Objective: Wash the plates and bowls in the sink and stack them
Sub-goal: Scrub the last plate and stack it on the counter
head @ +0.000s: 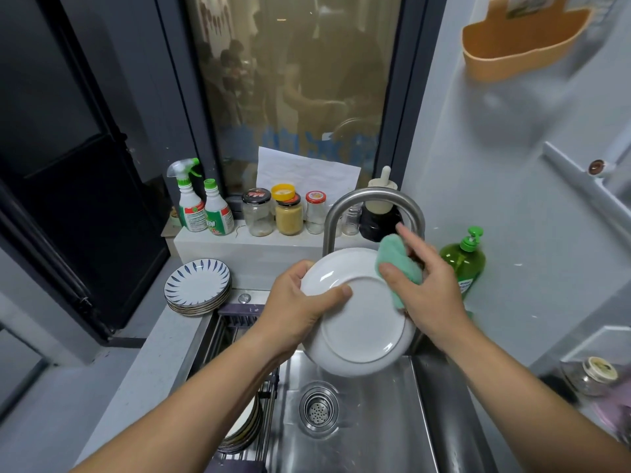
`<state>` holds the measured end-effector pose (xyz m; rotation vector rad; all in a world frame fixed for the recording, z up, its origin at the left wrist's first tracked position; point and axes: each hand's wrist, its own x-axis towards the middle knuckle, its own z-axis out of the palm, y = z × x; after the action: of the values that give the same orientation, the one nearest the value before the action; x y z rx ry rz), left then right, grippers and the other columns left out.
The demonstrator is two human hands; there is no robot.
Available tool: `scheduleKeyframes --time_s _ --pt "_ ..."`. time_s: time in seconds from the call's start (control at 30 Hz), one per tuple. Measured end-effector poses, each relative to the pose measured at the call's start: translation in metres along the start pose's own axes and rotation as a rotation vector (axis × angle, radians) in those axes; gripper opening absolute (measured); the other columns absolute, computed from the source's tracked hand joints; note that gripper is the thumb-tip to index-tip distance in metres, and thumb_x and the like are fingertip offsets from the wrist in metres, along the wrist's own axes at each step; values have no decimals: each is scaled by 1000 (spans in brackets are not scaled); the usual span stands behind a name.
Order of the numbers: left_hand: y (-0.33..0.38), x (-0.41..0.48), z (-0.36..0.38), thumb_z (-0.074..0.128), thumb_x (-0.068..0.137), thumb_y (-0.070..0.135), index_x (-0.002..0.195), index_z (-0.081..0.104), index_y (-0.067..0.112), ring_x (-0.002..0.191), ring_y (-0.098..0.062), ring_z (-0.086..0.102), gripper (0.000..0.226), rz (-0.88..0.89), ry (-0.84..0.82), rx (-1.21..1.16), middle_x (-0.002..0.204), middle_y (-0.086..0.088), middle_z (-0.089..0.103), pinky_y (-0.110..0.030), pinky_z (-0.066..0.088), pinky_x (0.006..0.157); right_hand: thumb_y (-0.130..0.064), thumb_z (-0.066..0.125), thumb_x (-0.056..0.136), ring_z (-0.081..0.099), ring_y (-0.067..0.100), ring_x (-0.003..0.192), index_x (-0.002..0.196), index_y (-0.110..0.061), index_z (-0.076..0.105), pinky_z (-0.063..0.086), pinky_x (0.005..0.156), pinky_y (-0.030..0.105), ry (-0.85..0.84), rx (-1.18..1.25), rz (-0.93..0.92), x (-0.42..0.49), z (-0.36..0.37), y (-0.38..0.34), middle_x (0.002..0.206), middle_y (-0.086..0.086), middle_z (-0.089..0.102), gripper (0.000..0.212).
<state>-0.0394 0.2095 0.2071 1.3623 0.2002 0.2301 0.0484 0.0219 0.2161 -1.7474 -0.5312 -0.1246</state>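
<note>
I hold a white plate (358,322) tilted over the steel sink (362,431), its underside facing me. My left hand (300,308) grips the plate's left rim, thumb across the underside. My right hand (426,288) pinches a green sponge (397,259) against the plate's upper right edge. A stack of blue-patterned plates (198,286) sits on the counter at the sink's back left. More plates (244,428) lie on a rack over the sink's left side, partly hidden by my left forearm.
The curved steel faucet (372,203) arches just behind the plate. A green soap bottle (464,257) stands at the right. Spray bottles (201,206) and jars (286,213) line the ledge behind. The drain (319,409) lies below the plate.
</note>
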Motion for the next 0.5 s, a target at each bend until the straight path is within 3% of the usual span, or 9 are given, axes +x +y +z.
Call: scheduleKeyframes --time_s 0.07,0.13,0.2,0.3,0.4,0.5 --pt "4 3 2 88 65 16 102 64 2 80 -21 70 47 21 -5 29 94 -14 74 -35 60 72 -36 63 85 47 4 117 145 -23 48 35 104 13 -61 -120 25 8 -1 -5 125 -2 45 63" --pt "7 7 2 91 61 22 104 66 4 83 -22 70 53 52 -3 66 100 -19 75 -39 60 75 -41 49 87 39 4 126 139 -21 55 29 113 22 -115 -197 23 11 2 -11 135 -3 41 55" --pt "9 8 4 91 62 22 104 67 5 84 -22 70 52 81 12 78 104 -22 74 -39 60 75 -39 42 92 43 8 129 133 -23 59 33 112 29 -124 -232 -4 11 3 -11 137 -7 47 48" --pt "10 5 8 91 70 10 106 67 2 82 -20 72 43 90 87 22 98 -16 76 -31 59 69 -36 40 97 51 1 123 135 -30 56 41 106 27 -76 -152 -20 4 4 -6 131 -13 58 42" --pt "9 5 6 88 72 8 102 67 8 80 -18 72 36 85 174 -119 91 -7 77 -28 59 67 -34 39 103 42 -5 135 143 -35 46 32 117 28 40 8 51 -15 14 9 145 -16 50 40" --pt "8 9 2 86 74 14 105 65 12 85 -21 73 38 57 242 -185 97 -8 77 -31 59 69 -35 36 105 43 1 134 144 -53 33 34 115 34 87 93 112 -34 34 19 152 -13 44 43"
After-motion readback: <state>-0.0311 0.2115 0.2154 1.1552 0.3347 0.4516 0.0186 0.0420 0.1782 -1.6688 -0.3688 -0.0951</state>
